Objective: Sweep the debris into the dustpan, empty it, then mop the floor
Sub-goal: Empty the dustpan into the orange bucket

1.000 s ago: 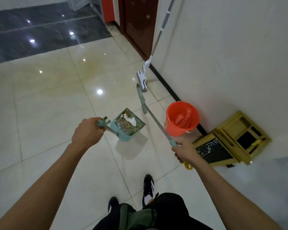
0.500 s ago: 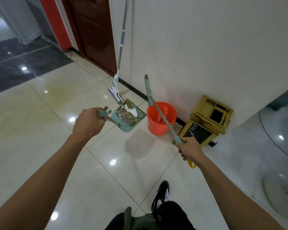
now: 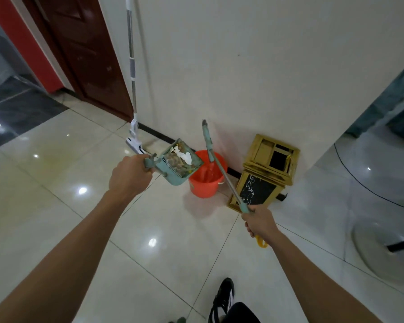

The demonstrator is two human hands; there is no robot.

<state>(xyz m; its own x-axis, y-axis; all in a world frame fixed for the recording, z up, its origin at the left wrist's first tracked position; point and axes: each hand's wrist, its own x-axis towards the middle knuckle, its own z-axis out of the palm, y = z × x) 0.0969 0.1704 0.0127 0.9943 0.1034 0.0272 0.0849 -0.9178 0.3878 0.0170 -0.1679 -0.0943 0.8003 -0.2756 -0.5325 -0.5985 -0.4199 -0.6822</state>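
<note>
I'm holding the pan (image 3: 181,164) handle in my left grip (image 3: 128,176), full of debris (image 3: 180,159), just beyond my knuckles; right grip (image 3: 259,221) clutching the broom (image 3: 216,164). Tilting before reaching the bucket (image 3: 207,180) is risking a spill on the floor (image 3: 56,206).

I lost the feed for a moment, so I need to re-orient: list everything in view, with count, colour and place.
dustpan: 1, teal, held up, full of debris, beside the bucket
broom: 1, teal stick, crossing over the bucket
bucket: 1, orange, on the floor by the wall
bin: 1, gold and black, right of the bucket
mop: 1, white and grey, leaning on the wall
door: 1, dark brown, far left
left hand: grip on the dustpan handle
right hand: grip on the broom
shoe: 1, black and white, bottom
</note>
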